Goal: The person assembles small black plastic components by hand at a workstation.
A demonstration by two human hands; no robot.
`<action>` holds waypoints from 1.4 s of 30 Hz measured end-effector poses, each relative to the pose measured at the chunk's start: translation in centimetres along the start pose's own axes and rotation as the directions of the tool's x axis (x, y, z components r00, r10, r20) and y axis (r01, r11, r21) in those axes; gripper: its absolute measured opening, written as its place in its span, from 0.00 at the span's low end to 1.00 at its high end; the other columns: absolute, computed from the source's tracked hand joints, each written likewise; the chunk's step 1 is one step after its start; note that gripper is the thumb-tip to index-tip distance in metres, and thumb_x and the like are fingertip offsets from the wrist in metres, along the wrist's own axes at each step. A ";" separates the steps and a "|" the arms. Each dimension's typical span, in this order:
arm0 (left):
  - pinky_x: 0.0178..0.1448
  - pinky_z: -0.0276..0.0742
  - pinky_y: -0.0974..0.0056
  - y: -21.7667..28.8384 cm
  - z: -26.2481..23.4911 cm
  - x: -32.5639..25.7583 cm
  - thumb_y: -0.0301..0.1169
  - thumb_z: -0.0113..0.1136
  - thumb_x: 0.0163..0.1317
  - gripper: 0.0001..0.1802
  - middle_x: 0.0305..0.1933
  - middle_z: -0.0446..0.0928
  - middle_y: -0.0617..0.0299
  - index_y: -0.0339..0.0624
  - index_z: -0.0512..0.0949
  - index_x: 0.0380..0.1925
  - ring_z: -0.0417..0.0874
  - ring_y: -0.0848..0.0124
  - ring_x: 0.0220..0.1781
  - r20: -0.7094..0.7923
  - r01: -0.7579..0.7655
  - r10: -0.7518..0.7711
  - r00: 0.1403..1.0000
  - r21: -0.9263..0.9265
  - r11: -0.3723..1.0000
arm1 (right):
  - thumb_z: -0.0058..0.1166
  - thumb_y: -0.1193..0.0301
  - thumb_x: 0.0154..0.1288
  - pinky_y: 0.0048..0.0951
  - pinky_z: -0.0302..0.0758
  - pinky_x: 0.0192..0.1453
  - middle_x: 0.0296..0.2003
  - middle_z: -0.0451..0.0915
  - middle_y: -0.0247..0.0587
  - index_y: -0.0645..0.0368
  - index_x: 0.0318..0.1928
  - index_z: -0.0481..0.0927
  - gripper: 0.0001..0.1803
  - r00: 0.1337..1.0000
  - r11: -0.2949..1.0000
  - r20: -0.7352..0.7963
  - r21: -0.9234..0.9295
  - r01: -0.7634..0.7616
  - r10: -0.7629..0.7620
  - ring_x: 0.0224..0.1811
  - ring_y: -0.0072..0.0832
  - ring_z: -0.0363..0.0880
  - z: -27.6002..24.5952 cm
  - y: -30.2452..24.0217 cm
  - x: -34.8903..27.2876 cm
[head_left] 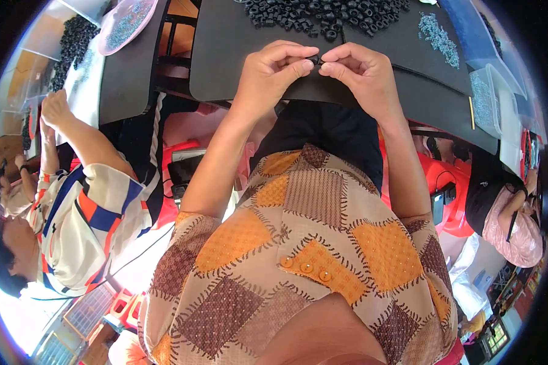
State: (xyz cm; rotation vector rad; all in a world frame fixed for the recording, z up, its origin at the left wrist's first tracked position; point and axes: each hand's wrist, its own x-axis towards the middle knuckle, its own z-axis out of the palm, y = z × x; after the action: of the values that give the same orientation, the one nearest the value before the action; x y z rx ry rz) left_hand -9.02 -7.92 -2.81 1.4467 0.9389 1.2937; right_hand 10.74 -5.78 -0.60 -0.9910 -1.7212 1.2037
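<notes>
Just above the near edge of the black table (225, 36), my left hand (268, 76) and my right hand (365, 76) come together at their fingertips. My left thumb and index finger pinch a small black part (314, 59). My right thumb and index finger are pinched together against its other side; whether they hold a separate tiny piece is too small to tell. Beyond my hands lies a pile of small black cylindrical parts (329, 13). To the right of it, small translucent blue pieces (438, 39) are heaped on the table.
A clear plastic box (495, 103) of blue pieces stands at the right edge near a thin yellowish stick (471, 113). A pink bowl (147, 21) with blue pieces is at the far left. Co-workers sit on both sides; one's hand (56, 108) is at the left.
</notes>
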 end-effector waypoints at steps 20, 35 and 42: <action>0.54 0.82 0.67 -0.1 -0.6 -0.7 0.23 0.59 0.65 0.15 0.45 0.81 0.54 0.35 0.77 0.52 0.85 0.67 0.48 0.090 0.237 -0.221 0.971 -0.463 0.854 | 0.59 0.78 0.64 0.18 0.76 0.46 0.33 0.82 0.30 0.63 0.40 0.81 0.05 0.992 0.988 0.029 0.101 0.118 -0.121 0.38 0.15 0.80 0.6 -0.8 0.1; 0.53 0.82 0.68 -0.1 -0.2 -1.2 0.22 0.62 0.62 0.15 0.43 0.82 0.57 0.35 0.79 0.50 0.84 0.71 0.42 -0.037 0.147 -0.167 0.985 -0.316 0.937 | 0.65 0.78 0.56 0.21 0.78 0.40 0.31 0.83 0.34 0.61 0.34 0.83 0.05 0.942 0.902 -0.019 -0.294 0.316 -0.336 0.34 0.18 0.81 1.1 -1.3 0.2; 0.54 0.82 0.68 0.0 -0.4 -0.9 0.23 0.61 0.63 0.15 0.44 0.81 0.57 0.35 0.79 0.51 0.84 0.71 0.45 -0.011 0.199 -0.221 0.975 -0.395 0.897 | 0.65 0.77 0.58 0.20 0.78 0.42 0.33 0.84 0.32 0.61 0.36 0.84 0.05 0.953 0.947 -0.059 -0.148 0.286 -0.297 0.35 0.17 0.81 1.3 -0.1 0.5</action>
State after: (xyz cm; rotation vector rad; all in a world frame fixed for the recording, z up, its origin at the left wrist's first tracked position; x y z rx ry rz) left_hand -9.57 -8.67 -3.05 0.9754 0.7911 1.2775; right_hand 9.40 -5.77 -0.72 -0.8165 -1.8306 0.8530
